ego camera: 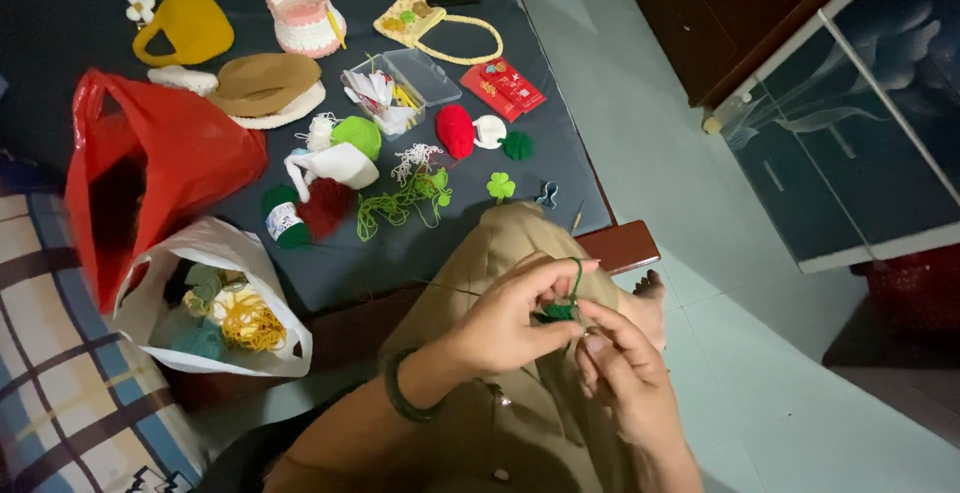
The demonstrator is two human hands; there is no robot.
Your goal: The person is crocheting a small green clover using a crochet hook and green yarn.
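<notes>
Two bare hands meet over the lap, working a small green crochet piece [558,310]. Left hand [505,325] closed on it: thumb and fingertips pinch the piece from the left, and a loop of green yarn [577,278] arcs up over the index finger. Dark bangle [400,393] on the left wrist. Right hand [622,373] closed too, fingers curled just right of and touching the piece; a thin metal tip, probably a hook, shows between the fingers, too small to be sure. A fine thread runs left from the pinch across the tan trousers [500,243].

Beyond the grip, up and away, a dark mat [400,253] carries the supplies. Nearest to the hands: a finished green clover [500,186], a small blue-grey clip [547,194], and a thin hook [577,216] lying at the mat's edge. Up-left of the grip: tangled light-green yarn [400,201], a dark-green skein [285,218] touching a dark-red ball [325,208], a bright-green ball [357,135]. Farther off: a red crochet piece [455,131] just beside a white one [489,131], a clear plastic box [400,83] with lid open, a red packet [503,87].

Far end of the mat: yellow crochet bag [185,25], pink-and-white basket [303,15], cream bag [425,21] with long handle, brown hat shape [265,86].

Left of the grip: white plastic bag [215,298] holding yellow and teal yarn, touching a red plastic bag [150,168]. Checked cloth [70,383] at far left. Bare foot [650,298] just right of the hands, on pale floor tiles [760,383].
</notes>
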